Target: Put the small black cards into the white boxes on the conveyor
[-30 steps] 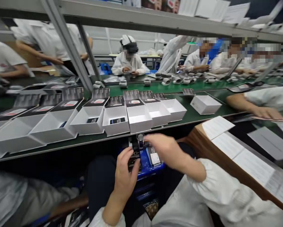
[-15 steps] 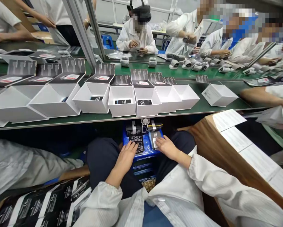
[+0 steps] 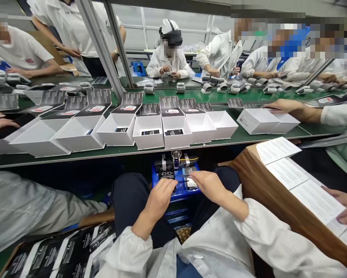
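Between my knees is a blue plastic stool (image 3: 155, 181) with stacks of printed leaflets on it. My left hand (image 3: 160, 197) is closed above the black leaflet stack (image 3: 166, 172), pinching a thin black leaflet, seen almost edge-on. My right hand (image 3: 210, 187) is raised over the grey leaflet stack (image 3: 190, 170), its thumb and fingers pinching a thin grey leaflet (image 3: 185, 175) by the edge. The two hands are close together, fingertips facing each other. A small round metallic device with a display (image 3: 176, 159) stands behind the stacks.
Open white boxes (image 3: 148, 143), some with black leaflets inside, line the green bench (image 3: 127, 150) ahead. A co-worker's hand (image 3: 289, 108) touches white boxes at right. A brown carton (image 3: 245, 170) with white sheets (image 3: 289, 170) stands right; packed black packets (image 3: 48, 251) lie lower left.
Both my hands have lifted from the stacks and drawn closer together, now with thin leaflets between the fingers. A co-worker's hand and another white box have appeared on the bench at right.
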Tool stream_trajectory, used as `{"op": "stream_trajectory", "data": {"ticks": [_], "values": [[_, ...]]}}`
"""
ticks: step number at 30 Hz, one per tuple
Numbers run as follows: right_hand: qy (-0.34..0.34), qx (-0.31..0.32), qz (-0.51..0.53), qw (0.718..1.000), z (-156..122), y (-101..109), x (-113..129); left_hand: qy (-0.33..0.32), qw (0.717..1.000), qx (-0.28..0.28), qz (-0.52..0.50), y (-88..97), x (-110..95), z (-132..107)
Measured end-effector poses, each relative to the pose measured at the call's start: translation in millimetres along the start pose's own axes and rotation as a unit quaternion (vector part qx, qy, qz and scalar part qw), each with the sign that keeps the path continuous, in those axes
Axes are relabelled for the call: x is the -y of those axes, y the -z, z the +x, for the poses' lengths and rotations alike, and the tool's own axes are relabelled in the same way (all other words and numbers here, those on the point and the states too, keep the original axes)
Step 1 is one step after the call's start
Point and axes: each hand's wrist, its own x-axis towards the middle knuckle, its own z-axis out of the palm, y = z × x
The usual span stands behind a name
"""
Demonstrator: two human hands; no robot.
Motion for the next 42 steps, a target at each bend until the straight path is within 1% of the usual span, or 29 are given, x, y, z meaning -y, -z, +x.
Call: {"op": "stream_trajectory", "data": {"ticks": [2, 3, 5, 6, 7, 8, 9, 11, 12, 13, 15, 16, 18, 19, 20, 21, 23, 24, 26, 28, 30, 32, 33, 34, 36, 38, 39, 41, 42], "values": [[0.05, -0.093, 0.059, 0.993, -5, 31, 13, -0.026, 0.998, -0.053, -0.028, 4.9, -15, 29], [0.079, -0.141, 0.071, 0.984, -3, 45, 15, -0.027, 0.995, -0.087, -0.035, 7.6, -19, 44], [0.108, -0.234, 0.041, 0.965, 11, 73, 6, -0.003, 0.988, -0.147, -0.036, 13.1, -21, 66], [0.099, -0.277, 0.014, 0.956, 24, 85, -6, 0.016, 0.986, -0.162, -0.03, 15.1, -18, 72], [0.074, -0.307, -0.015, 0.949, 39, 96, -21, 0.038, 0.986, -0.16, -0.02, 15.8, -11, 72], [0.042, -0.321, -0.043, 0.945, 54, 105, -39, 0.061, 0.989, -0.137, -0.01, 14.7, -2, 68], [0.01, -0.316, -0.067, 0.946, 69, 112, -56, 0.08, 0.992, -0.096, 0.0, 11.6, 9, 59], [-0.022, -0.271, -0.104, 0.957, 90, 114, -84, 0.112, 0.993, 0.022, 0.021, 0.3, 30, 29], [-0.021, -0.254, -0.115, 0.96, 94, 108, -91, 0.128, 0.987, 0.087, 0.034, -6.6, 39, 11], [-0.011, -0.244, -0.119, 0.962, 92, 98, -93, 0.142, 0.977, 0.15, 0.047, -13.2, 45, -7], [0.022, -0.216, -0.11, 0.97, 76, 65, -84, 0.157, 0.95, 0.26, 0.073, -23.6, 49, -37], [0.041, -0.174, -0.101, 0.979, 65, 45, -75, 0.159, 0.935, 0.304, 0.086, -26.6, 49, -47], [0.061, -0.034, -0.093, 0.993, 39, 1, -56, 0.159, 0.912, 0.362, 0.107, -28.3, 45, -57], [0.058, 0.036, -0.095, 0.993, 28, -20, -48, 0.157, 0.906, 0.375, 0.114, -27.6, 43, -58], [0.05, 0.089, -0.098, 0.99, 19, -39, -42, 0.155, 0.904, 0.38, 0.119, -26.6, 41, -57], [0.042, 0.123, -0.101, 0.986, 12, -53, -37, 0.151, 0.905, 0.379, 0.122, -25.7, 41, -56], [0.035, 0.15, -0.098, 0.983, 5, -71, -33, 0.139, 0.913, 0.364, 0.121, -25.1, 41, -53], [0.037, 0.157, -0.094, 0.983, 3, -75, -33, 0.134, 0.918, 0.352, 0.12, -25.6, 42, -53], [0.038, 0.172, -0.083, 0.981, 4, -76, -35, 0.126, 0.934, 0.314, 0.116, -27.4, 44, -55], [0.034, 0.181, -0.071, 0.98, 7, -72, -37, 0.113, 0.956, 0.25, 0.107, -27.2, 45, -56], [0.026, 0.18, -0.059, 0.982, 10, -65, -37, 0.087, 0.976, 0.176, 0.096, -22.7, 43, -52], [0.016, 0.17, -0.047, 0.984, 11, -53, -35, 0.052, 0.988, 0.117, 0.085, -14.5, 36, -43], [0.008, 0.16, -0.044, 0.986, 10, -45, -31, 0.032, 0.992, 0.097, 0.077, -10.1, 30, -36], [0.001, 0.143, -0.038, 0.989, 8, -34, -26, 0.011, 0.995, 0.08, 0.064, -6.4, 23, -27], [0.002, 0.082, -0.003, 0.997, -1, -9, -13, -0.03, 0.998, 0.046, 0.026, -2.6, 7, -5], [0.033, -0.014, 0.044, 0.998, -10, 19, -1, -0.058, 0.998, 0.001, -0.025, -4.0, -11, 22], [0.056, -0.067, 0.057, 0.995, -12, 34, 1, -0.063, 0.997, -0.029, -0.045, -5.7, -19, 36], [0.087, -0.17, 0.034, 0.981, -6, 62, -9, -0.05, 0.993, -0.089, -0.066, -6.8, -31, 62], [0.082, -0.218, 0.004, 0.972, 2, 76, -21, -0.034, 0.991, -0.112, -0.069, -4.6, -35, 73]]}}
